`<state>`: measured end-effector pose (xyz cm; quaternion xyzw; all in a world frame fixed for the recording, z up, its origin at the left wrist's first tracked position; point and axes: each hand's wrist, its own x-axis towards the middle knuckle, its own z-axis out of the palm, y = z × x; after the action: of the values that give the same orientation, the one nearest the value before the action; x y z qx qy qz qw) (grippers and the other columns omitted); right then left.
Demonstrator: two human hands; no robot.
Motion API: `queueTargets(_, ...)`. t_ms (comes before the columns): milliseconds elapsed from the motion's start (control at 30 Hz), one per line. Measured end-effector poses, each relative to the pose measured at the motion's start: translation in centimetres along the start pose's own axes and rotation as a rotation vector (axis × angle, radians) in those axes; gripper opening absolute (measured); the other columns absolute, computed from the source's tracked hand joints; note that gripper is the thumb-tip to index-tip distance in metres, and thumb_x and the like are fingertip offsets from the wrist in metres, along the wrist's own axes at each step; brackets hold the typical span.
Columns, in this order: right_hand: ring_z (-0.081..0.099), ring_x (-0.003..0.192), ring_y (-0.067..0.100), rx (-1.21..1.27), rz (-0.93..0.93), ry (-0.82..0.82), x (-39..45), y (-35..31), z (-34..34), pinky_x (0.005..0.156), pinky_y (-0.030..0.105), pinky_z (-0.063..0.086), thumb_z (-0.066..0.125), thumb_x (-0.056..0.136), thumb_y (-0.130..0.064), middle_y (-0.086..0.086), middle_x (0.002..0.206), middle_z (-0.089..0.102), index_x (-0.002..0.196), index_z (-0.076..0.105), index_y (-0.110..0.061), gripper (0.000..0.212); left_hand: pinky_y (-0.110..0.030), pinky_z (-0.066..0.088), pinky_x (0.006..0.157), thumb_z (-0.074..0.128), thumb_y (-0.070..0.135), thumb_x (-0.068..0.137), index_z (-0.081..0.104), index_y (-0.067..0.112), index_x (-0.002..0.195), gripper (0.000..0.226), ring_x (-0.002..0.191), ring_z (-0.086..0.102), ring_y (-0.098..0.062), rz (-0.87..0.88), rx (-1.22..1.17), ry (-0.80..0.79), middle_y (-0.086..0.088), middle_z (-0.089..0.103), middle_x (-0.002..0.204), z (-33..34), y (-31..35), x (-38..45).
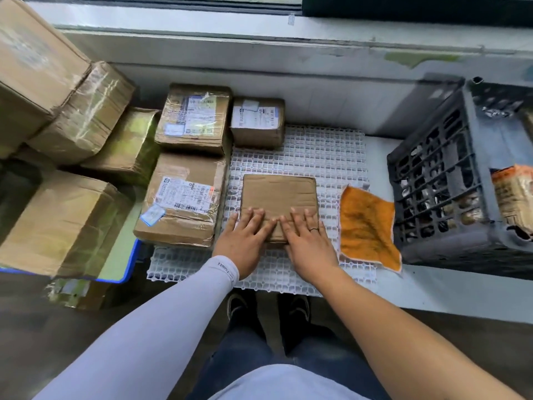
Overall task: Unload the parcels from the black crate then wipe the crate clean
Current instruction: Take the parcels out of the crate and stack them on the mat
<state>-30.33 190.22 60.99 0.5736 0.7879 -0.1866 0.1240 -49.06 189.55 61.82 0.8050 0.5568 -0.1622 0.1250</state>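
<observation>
A flat brown parcel [277,194] lies on the white plastic grid mat [326,151]. My left hand [245,241] and my right hand [308,241] rest flat on its near edge, fingers spread, side by side. An orange cloth [366,226] lies on the mat just right of the parcel. The black crate [438,174] stands at the right, with an orange-taped parcel [513,194] still inside it. Three labelled parcels [184,197] sit on the mat's left part, one [256,122] at the back.
Larger cardboard boxes [57,90] are piled at the left, one [57,223] on a blue-edged surface. A white wall ledge [317,53] runs along the back. My shoes [239,307] stand on the dark floor below the mat.
</observation>
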Motion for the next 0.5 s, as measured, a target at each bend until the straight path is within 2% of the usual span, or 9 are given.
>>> queueTargets(133,-0.008,0.159,0.029,0.095,0.032,-0.016,0.0,-0.4,-0.9,0.129,0.050,0.006,0.040,0.105,-0.051,0.000,0.173,-0.004,0.165,0.011,-0.030,0.070,-0.053,0.005,0.127,0.028,0.054,0.108,0.010,0.032,0.165,0.063,0.160,0.001,-0.030,0.016,-0.125,0.012,-0.006,0.003,0.174,-0.1,-0.5,0.5)
queueTargets(233,-0.002,0.159,0.029,0.109,0.058,-0.020,0.5,-0.2,-1.8,0.128,0.048,0.010,0.038,0.105,-0.055,0.000,0.173,0.003,0.164,0.017,-0.030,0.068,-0.051,0.008,0.127,0.029,0.056,0.107,0.022,0.032,0.163,0.060,0.159,0.005,-0.028,0.016,-0.179,0.037,-0.006,0.008,0.173,-0.7,-0.5,1.5)
queueTargets(500,0.009,0.158,0.030,0.107,0.092,-0.013,1.3,-0.3,-2.7,0.126,0.049,0.021,0.043,0.104,-0.054,0.002,0.172,0.012,0.161,0.028,-0.030,0.064,-0.048,0.011,0.128,0.033,0.051,0.108,0.029,0.030,0.160,0.057,0.159,0.008,-0.030,0.011,-0.236,0.042,-0.010,0.013,0.172,-1.0,-0.5,2.5)
